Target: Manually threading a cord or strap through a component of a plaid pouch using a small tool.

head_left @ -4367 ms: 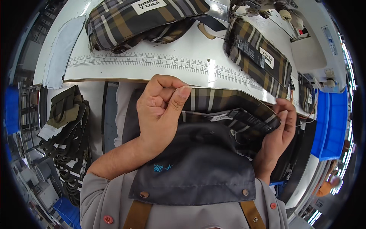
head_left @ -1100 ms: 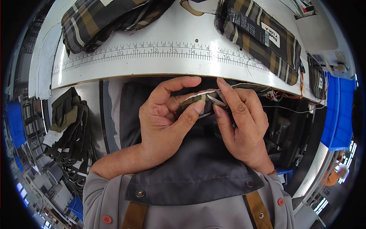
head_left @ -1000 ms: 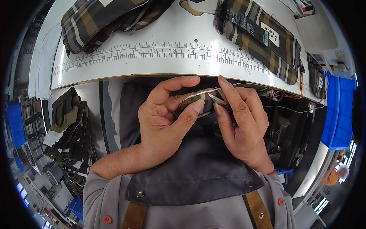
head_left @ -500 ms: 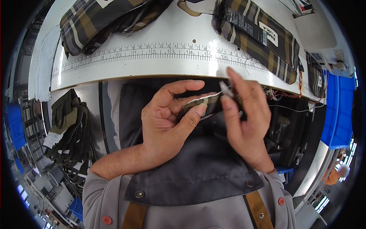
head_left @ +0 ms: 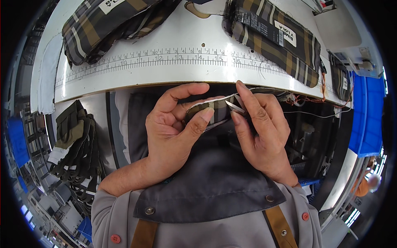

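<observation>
My left hand (head_left: 169,130) pinches a plaid fabric piece (head_left: 219,111) between thumb and fingers, just off the table's front edge. The cloth is dark with tan stripes and a white line along its upper edge; part of it runs on behind my right hand (head_left: 266,134). That hand is closed round small thread snips (head_left: 235,107), whose pale pointed blades show between thumb and forefinger. The blade tips lie at the fabric's upper edge, close to my left thumb. Their handles are hidden in my palm.
Plaid fabric stacks (head_left: 103,31) lie at the table's back left, and a labelled plaid bundle (head_left: 275,39) at the right. A printed ruler (head_left: 165,60) crosses the white table (head_left: 136,80). Dark fabric straps (head_left: 78,144) hang at the left; wires (head_left: 306,99) trail below the right edge.
Both hands have shifted slightly left with the fabric. The right hand has slowed from a blur, and the snips' blades now show clearly at the fabric's edge.
</observation>
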`<action>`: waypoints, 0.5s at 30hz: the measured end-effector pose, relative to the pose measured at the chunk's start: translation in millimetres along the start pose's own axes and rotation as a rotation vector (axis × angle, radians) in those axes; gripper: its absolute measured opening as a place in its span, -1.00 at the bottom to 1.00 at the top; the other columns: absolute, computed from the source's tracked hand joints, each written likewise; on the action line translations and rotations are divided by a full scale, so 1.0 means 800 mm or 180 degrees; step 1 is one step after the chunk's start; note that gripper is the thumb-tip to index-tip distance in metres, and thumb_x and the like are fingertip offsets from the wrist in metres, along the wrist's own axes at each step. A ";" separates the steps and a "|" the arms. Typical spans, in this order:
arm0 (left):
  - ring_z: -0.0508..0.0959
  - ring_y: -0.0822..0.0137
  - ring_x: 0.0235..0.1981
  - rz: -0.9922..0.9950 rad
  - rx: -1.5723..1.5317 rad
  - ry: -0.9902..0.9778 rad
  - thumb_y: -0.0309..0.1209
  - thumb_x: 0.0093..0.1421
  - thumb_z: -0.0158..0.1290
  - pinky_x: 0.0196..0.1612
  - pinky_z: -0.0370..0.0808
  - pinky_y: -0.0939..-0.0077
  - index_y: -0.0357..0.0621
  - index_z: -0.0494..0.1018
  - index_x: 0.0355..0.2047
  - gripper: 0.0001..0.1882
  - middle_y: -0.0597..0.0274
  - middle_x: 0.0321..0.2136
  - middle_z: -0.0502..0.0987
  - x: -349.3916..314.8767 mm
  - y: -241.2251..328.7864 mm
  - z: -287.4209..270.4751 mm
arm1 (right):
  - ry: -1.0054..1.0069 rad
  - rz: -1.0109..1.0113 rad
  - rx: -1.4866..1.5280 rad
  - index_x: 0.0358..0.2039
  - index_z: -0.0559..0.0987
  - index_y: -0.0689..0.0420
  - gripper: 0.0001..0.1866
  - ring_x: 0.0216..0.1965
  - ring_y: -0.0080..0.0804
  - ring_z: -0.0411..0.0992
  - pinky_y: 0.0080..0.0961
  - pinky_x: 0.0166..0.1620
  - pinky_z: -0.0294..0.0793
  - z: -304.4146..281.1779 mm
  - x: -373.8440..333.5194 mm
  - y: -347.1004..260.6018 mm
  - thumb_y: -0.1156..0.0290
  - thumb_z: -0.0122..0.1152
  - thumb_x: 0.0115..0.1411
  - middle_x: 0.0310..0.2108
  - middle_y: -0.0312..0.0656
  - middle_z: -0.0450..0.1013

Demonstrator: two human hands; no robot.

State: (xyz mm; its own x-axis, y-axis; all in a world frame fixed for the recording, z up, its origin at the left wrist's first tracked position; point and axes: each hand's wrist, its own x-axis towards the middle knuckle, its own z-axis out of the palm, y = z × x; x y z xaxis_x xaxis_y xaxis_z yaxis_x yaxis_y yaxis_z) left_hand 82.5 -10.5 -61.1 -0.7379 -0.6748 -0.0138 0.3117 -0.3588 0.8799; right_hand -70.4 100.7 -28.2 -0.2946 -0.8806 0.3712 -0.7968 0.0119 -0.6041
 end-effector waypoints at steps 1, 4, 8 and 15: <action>0.58 0.43 -0.02 -0.0003 -0.0010 -0.0019 -0.61 0.33 0.07 0.05 0.51 0.62 -0.30 0.30 0.14 -0.61 0.00 -0.05 0.62 0.000 0.000 0.000 | 0.0005 0.0004 -0.0004 0.16 0.52 0.28 -0.43 -0.33 -0.38 0.46 -0.56 -0.23 0.49 0.001 0.000 0.003 0.72 0.33 0.07 -0.28 -0.11 0.46; 0.58 0.43 -0.02 -0.0023 -0.0009 0.0017 -0.62 0.33 0.06 0.04 0.51 0.63 -0.30 0.30 0.14 -0.61 0.00 -0.05 0.62 0.000 -0.001 0.002 | 0.0230 -0.0369 -0.0082 0.15 0.51 0.29 -0.43 -0.48 -0.39 0.45 -0.52 -0.47 0.45 0.004 0.000 0.009 0.65 0.36 0.07 -0.32 -0.12 0.45; 0.58 0.44 -0.02 -0.0034 0.0068 0.0015 -0.63 0.32 0.06 0.03 0.51 0.65 -0.30 0.30 0.14 -0.61 0.00 -0.04 0.62 -0.002 -0.001 0.004 | 0.0180 -0.0169 0.0025 0.15 0.52 0.30 -0.44 -0.38 -0.38 0.46 -0.54 -0.31 0.48 0.007 0.002 0.009 0.69 0.33 0.08 -0.29 -0.10 0.46; 0.59 0.46 -0.03 -0.0052 0.0118 -0.0028 -0.64 0.32 0.05 0.00 0.50 0.68 -0.29 0.29 0.13 -0.61 -0.01 -0.04 0.62 -0.002 -0.001 0.002 | 0.0353 0.0504 0.0888 0.17 0.50 0.32 -0.53 -0.27 -0.47 0.43 -0.61 -0.19 0.43 -0.003 -0.003 0.006 0.59 0.26 0.23 -0.26 -0.12 0.45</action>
State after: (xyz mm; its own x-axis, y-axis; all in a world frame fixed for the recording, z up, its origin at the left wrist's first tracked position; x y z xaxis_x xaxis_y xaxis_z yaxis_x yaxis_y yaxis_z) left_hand 82.4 -7.9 -60.8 -0.7479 -0.6633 -0.0244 0.2772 -0.3455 0.8965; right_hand -74.9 104.2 -30.0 -0.4710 -0.8211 0.3224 -0.5659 0.0009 -0.8244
